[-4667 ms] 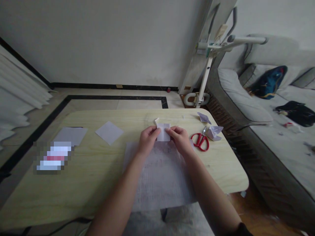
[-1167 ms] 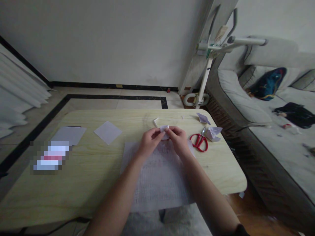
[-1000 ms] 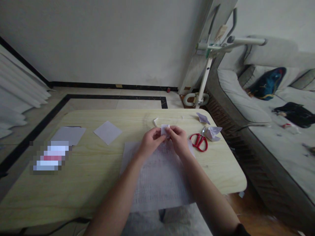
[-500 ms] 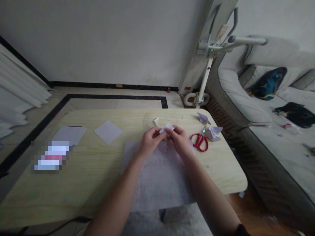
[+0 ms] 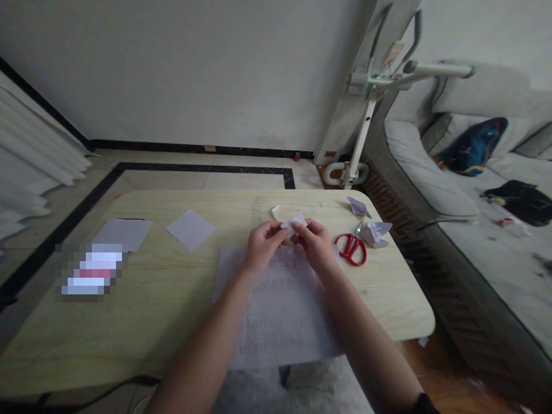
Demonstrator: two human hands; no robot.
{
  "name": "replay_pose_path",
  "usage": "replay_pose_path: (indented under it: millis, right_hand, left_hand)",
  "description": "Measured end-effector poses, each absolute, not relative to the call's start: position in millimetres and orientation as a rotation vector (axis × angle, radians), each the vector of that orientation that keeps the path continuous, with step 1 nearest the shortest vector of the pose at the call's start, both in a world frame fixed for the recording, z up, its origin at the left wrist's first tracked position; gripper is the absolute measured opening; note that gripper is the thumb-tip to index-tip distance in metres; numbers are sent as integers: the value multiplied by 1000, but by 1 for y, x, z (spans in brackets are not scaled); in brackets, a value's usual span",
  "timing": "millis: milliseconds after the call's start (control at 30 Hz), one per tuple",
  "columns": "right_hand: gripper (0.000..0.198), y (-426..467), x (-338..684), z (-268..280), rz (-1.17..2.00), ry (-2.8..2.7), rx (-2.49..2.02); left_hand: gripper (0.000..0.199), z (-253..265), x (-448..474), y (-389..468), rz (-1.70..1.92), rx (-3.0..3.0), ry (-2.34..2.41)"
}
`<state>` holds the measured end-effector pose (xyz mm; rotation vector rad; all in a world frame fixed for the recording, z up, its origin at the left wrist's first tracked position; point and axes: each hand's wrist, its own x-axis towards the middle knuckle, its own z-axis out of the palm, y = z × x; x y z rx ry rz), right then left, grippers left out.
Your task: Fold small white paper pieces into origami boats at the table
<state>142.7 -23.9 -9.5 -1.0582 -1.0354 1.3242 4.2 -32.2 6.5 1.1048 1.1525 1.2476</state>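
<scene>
Between my two hands is a small folded piece of white paper (image 5: 296, 221), its pointed top showing above the fingers. My left hand (image 5: 264, 244) pinches its left side, and my right hand (image 5: 316, 240) grips the right side with the thumb on top. Both are held over the upper edge of a large printed sheet (image 5: 284, 322) lying on the table. To the right of my right hand rest red-handled scissors (image 5: 351, 248). Beyond them lie a folded paper shape (image 5: 376, 233) and a flatter folded piece (image 5: 358, 207). The lower part of the held paper is hidden by fingers.
A square white sheet (image 5: 191, 230) and a stack of paper (image 5: 123, 234) lie on the wooden table (image 5: 172, 322). Beside the stack is a pixelated bright object (image 5: 92, 273). A small folded strip (image 5: 275, 213) sits past my hands. A sofa (image 5: 487, 253) stands at right.
The whole view has shifted very slightly. My thumbs and the folded paper between them have moved a tiny bit; both hands keep their grip.
</scene>
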Motion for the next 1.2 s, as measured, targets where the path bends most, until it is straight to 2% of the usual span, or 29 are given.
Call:
replay_pose_path:
  millis: [600,1200]
  right_hand:
    - [29,-25,143,-11,1356,-1068,-1073]
    - [31,-24,144,-13,1237,-1201,-1116]
  left_hand:
    - [18,11,1,-35,1308,1284,1281]
    - [21,3,0,-33,1312,1337,1278]
